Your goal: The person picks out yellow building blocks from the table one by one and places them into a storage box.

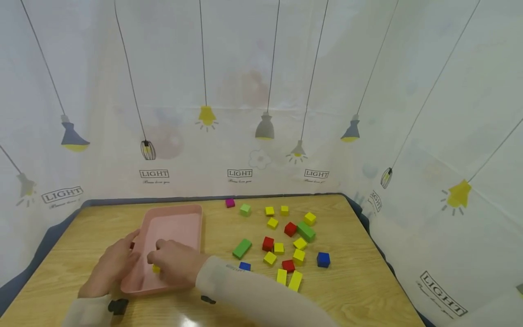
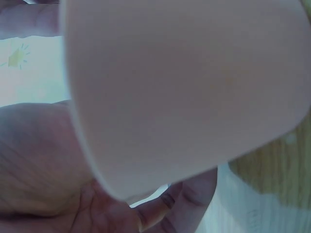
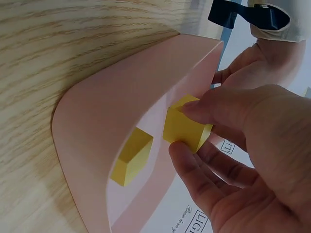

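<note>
A yellow cube (image 3: 184, 128) is pinched between the thumb and fingertips of my right hand (image 1: 177, 261), over the inside of the pink tray (image 1: 161, 212). In the right wrist view a second yellow block (image 3: 132, 156) lies inside the tray, close to the near wall. My left hand (image 1: 114, 261) grips the tray's left side, with its thumb over the rim and fingers along the outside. In the left wrist view, the tray's wall (image 2: 184, 97) fills most of the picture and covers part of that hand.
Yellow blocks (image 1: 298, 257), red cubes (image 1: 290, 229), green blocks (image 1: 242, 248) and blue cubes (image 1: 323, 260) are scattered right of the tray on the wooden table (image 1: 347, 295). A magenta block (image 1: 230, 203) sits near the back edge. A printed curtain (image 1: 241, 150) surrounds the table.
</note>
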